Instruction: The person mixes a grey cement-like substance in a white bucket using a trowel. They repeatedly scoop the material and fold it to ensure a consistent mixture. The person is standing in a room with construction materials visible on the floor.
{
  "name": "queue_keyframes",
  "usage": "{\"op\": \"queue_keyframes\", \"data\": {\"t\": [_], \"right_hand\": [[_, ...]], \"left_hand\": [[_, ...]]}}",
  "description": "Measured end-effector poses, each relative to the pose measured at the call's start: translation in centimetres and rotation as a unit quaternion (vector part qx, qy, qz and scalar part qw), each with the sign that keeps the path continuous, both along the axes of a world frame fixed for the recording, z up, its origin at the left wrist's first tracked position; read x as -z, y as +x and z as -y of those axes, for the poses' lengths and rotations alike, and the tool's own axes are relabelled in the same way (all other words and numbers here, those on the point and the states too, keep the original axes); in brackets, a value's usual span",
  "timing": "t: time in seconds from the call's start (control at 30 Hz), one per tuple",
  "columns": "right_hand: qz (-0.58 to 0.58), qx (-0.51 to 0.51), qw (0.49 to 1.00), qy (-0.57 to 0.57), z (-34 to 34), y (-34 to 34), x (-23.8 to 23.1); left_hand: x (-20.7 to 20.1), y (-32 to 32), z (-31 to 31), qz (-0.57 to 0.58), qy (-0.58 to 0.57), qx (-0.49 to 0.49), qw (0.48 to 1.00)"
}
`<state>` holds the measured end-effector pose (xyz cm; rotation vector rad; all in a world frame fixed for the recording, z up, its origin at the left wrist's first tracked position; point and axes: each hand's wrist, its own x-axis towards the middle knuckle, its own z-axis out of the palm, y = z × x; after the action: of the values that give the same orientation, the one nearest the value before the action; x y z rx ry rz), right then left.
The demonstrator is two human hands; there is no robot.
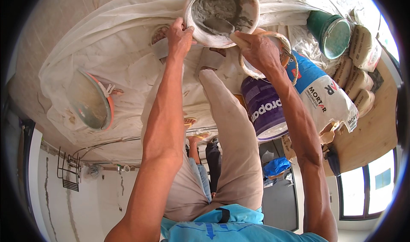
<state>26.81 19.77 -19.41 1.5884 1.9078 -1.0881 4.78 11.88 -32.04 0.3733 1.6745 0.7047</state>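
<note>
A pale, mortar-smeared bucket [252, 18] stands in front of my feet, with wet grey mortar [213, 5] inside. My left hand [179, 35] is closed on the left side of its rim, thumb toward the opening. At the near right rim, my right hand [258, 50] is closed, fingers pinched together. From there a trowel-like blade [218, 26], coated in mortar, reaches into the bucket; my fingers hide its handle. Under my right wrist lies a pale round rim with a rope handle [294, 65], partly covered by the hand.
A purple pail [265, 107] and mortar sacks [320, 92] sit at my right. Beyond them are a green bucket [335, 35] and several stacked sacks [365, 50]. A shallow basin [92, 101] is at left on the rumpled sheet [128, 41]. Another person's legs [213, 156] show behind me.
</note>
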Motion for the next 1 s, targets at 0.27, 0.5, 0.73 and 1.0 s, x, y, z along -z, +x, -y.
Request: {"op": "queue_keyframes", "data": {"t": [0.27,0.5,0.73,1.0], "right_hand": [[0.042,-0.075,0.996,-0.01,-0.3,-0.4,-1.7],[-0.041,0.225,0.958,-0.172,-0.6,3.0,-2.4],[-0.138,0.396,0.859,-0.294,1.3,6.3,-1.2],[-0.199,0.337,0.866,-0.312,0.4,4.6,-1.4]], "left_hand": [[0.0,-0.1,0.2,-0.007,-0.022,0.004,1.0],[-0.5,-0.5,0.0,-0.015,-0.061,0.031,0.997],[-0.5,-0.4,0.2,0.001,-0.073,0.016,0.997],[-0.3,-1.0,1.1,0.077,-0.049,-0.042,0.995]]}}
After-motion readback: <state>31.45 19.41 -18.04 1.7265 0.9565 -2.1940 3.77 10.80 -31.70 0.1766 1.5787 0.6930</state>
